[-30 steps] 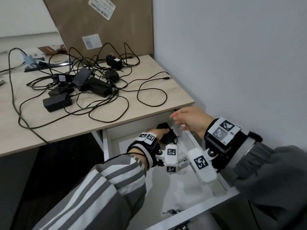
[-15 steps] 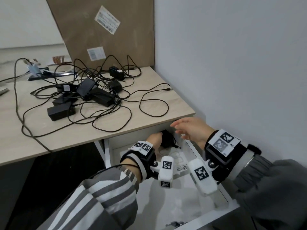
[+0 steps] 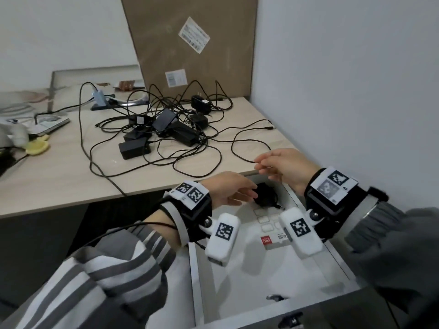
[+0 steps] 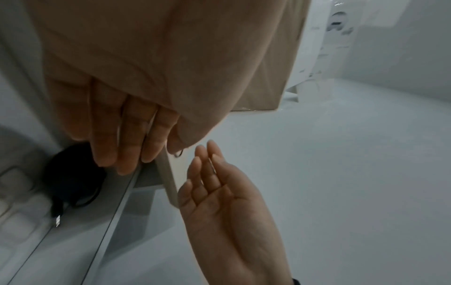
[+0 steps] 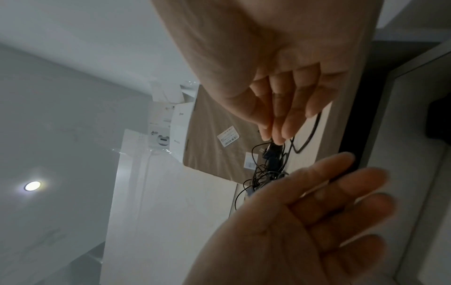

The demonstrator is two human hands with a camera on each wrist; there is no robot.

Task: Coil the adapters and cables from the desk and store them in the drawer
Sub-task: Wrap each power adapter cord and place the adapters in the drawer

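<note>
A coiled black adapter (image 3: 265, 197) lies at the back of the open white drawer (image 3: 193, 269); it also shows as the dark coiled adapter (image 4: 73, 173) in the left wrist view. My left hand (image 3: 234, 191) hovers just in front of it with straight fingers (image 4: 127, 146) and holds nothing. My right hand (image 3: 280, 165) is higher, over the desk's front edge, fingers (image 5: 280, 115) relaxed and empty, beside a loose cable loop (image 3: 234, 148). A tangle of black adapters and cables (image 3: 166, 131) lies on the wooden desk (image 3: 59, 176).
A brown cardboard sheet (image 3: 190, 43) leans at the desk's back against the white wall. A printed sheet with a red label (image 3: 273, 238) lies in the drawer. A yellow item (image 3: 38, 146) and a tray sit at the desk's left end.
My left hand has let go of the coiled adapter and drawn back a little. My right hand has risen from the drawer to the desk edge.
</note>
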